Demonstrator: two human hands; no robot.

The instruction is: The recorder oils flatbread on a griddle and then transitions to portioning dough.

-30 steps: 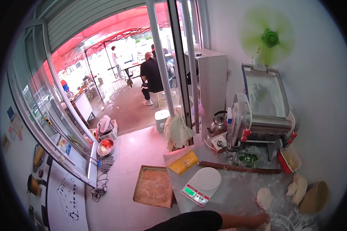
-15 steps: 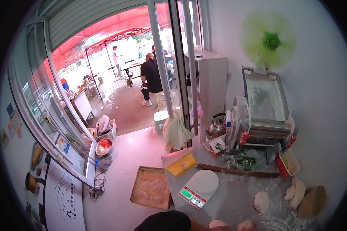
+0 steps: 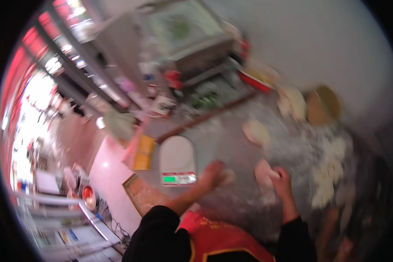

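My left hand is closed, smeared by motion, just right of the kitchen scale. A small pale lump of dough shows at its fingers. My right hand pinches the edge of a larger piece of dough that lies on the floured table. Beyond that piece rests a rounded ball of dough, touched by neither hand. The scale has a white platform and a lit green display.
At the back stands a dough roller machine, with a long brown rolling pin before it. A yellow packet lies left of the scale. Several dough pieces sit at the right, below a tan bowl. Blurred skin-toned shapes show lower right.
My view has swung right and down, so the doorway has shifted left. Both hands, barely in the picture at the lower edge before, now show fully over the table with dough.
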